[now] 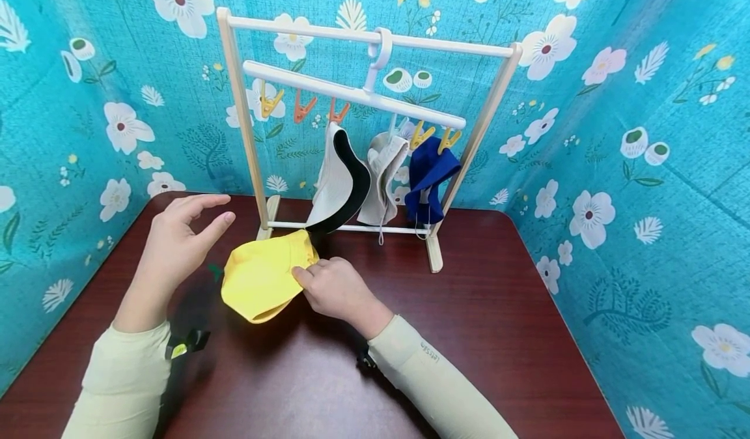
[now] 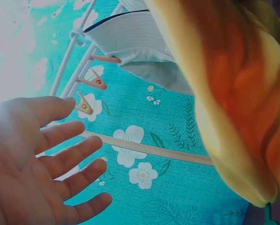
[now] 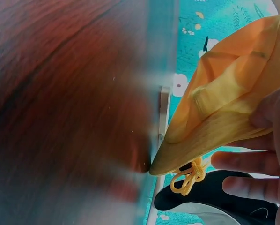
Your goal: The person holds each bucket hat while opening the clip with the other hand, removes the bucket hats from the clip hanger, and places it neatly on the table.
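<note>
A yellow cloth hat (image 1: 260, 273) is held up over the table by my right hand (image 1: 340, 289), whose thumb and fingers pinch its edge. In the right wrist view, a knotted yellow cord (image 3: 192, 177) hangs from the hat. My left hand (image 1: 176, 237) is raised to the left of the hat, apart from it, with fingers extended and nothing in them. Beyond both hands, a white hanger (image 1: 351, 94) carries a white hat with a black lining (image 1: 334, 172), a beige hat (image 1: 381, 185) and a navy blue hat (image 1: 430, 175), each hanging from clips.
The hanger hooks onto a wooden rack (image 1: 495, 110) at the back of the dark red-brown table (image 1: 498, 335). At its left end, a yellow clip (image 1: 271, 103) and an orange clip (image 1: 305, 107) hold nothing. Blue flowered cloth (image 1: 621, 133) encloses the table.
</note>
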The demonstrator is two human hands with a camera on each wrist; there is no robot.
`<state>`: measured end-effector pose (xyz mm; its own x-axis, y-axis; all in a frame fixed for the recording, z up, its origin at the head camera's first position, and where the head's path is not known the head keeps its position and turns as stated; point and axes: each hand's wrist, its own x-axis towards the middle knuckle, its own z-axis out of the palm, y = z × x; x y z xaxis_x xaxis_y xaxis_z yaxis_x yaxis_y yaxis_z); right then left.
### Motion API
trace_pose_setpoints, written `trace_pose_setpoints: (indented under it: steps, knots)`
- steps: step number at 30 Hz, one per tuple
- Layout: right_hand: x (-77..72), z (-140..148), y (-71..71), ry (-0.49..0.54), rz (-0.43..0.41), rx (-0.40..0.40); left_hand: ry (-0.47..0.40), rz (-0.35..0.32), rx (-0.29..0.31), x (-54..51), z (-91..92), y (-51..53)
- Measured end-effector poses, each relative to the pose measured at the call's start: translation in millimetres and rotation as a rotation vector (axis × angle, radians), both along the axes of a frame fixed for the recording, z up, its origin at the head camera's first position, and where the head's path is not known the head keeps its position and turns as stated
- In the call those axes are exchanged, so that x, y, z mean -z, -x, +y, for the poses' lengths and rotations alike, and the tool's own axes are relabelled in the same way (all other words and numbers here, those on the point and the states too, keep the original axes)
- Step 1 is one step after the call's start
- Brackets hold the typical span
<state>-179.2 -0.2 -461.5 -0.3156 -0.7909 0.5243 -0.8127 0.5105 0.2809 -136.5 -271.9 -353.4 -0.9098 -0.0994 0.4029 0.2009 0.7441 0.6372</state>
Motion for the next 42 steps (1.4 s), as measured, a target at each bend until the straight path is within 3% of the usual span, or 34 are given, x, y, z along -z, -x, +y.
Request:
trace_pose_setpoints:
  steps: [16, 32, 42]
  knots:
    - [4.1, -8, -3.9, -0.068, -0.046, 0.009, 0.025, -0.021, 0.013, 0.3, -1.0, -0.7]
    - [8.1, -11, -5.9, -0.215, 0.004, 0.013, 0.031, -0.002, 0.025, 0.3, -2.1, -1.8]
    - [11.7, -12, -6.6, -0.223, -0.003, 0.0, 0.04, -0.024, 0.037, 0.1, -4.2, -0.4]
